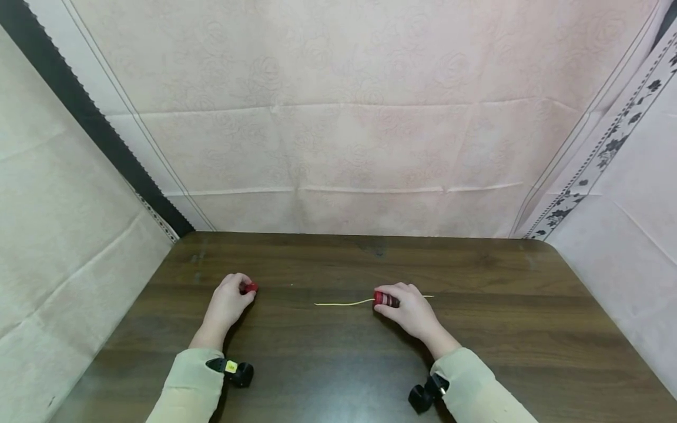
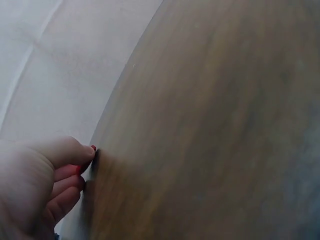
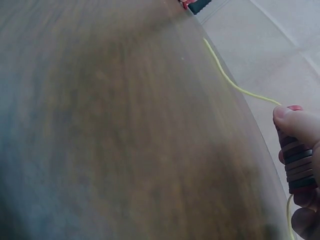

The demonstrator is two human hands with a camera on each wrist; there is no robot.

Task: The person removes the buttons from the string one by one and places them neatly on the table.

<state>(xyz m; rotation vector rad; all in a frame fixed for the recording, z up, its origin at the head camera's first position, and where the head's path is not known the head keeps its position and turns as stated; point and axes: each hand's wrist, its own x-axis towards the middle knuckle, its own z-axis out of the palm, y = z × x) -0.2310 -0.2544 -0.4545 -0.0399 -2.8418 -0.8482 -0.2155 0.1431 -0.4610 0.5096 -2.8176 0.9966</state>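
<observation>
My left hand [image 1: 229, 302] pinches a small red piece [image 1: 251, 288] over the left part of the table; the fingers hide most of it. In the left wrist view only slivers of that red piece [image 2: 93, 148] show beside the thumb. On the right, my right hand [image 1: 411, 310] grips a short ribbed cylinder [image 1: 385, 299], red at one end and banded dark and pale. From both of its ends comes a thin yellow cord [image 1: 341, 304], its longer part stretching left. The right wrist view shows the bands of the cylinder [image 3: 298, 162] below the thumb.
Both hands are over a dark brown wooden table [image 1: 317, 364]. Pale patterned cloth [image 1: 344, 153] hangs behind its far edge, with more cloth at both sides. A black device is strapped to each wrist over a light green sleeve [image 1: 193, 382].
</observation>
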